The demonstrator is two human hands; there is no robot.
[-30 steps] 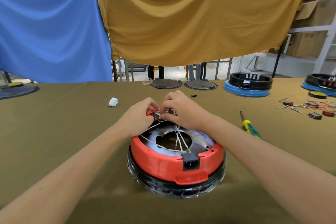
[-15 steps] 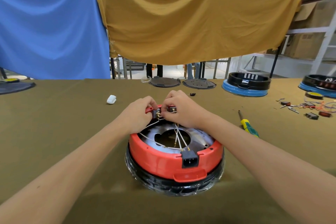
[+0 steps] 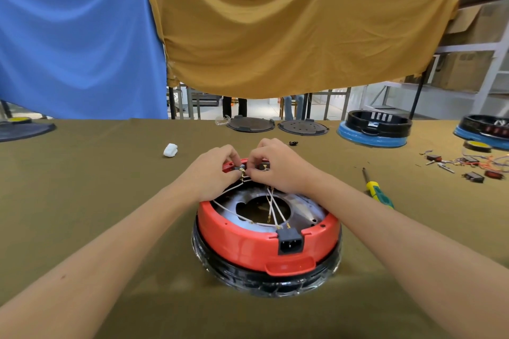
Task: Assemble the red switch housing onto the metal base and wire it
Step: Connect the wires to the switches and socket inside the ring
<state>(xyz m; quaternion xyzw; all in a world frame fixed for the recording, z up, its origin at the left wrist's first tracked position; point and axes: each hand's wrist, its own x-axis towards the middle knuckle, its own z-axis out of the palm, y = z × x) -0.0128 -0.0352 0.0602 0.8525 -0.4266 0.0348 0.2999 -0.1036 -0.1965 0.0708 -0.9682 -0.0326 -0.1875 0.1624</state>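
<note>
Head view, hands (image 3: 248, 170) pinching wire terminal (image 3: 241, 172)

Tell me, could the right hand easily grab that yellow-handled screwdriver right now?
Probably yes, though not at once. The screwdriver lies on bare cloth just outside the right forearm, with nothing in the way, but the right hand is pinching a wire terminal and would have to release it first.

The red switch housing (image 3: 248, 239), a round ring with a black power socket (image 3: 289, 244) on its near side, is seated on the metal base (image 3: 303, 208), over a black lower rim (image 3: 264, 282) wrapped in clear film. White wires (image 3: 271, 208) are stretched across the central opening of the base from the socket toward the far edge. There a small black switch (image 3: 239, 167) with brass terminals is seen at the rim.
</note>
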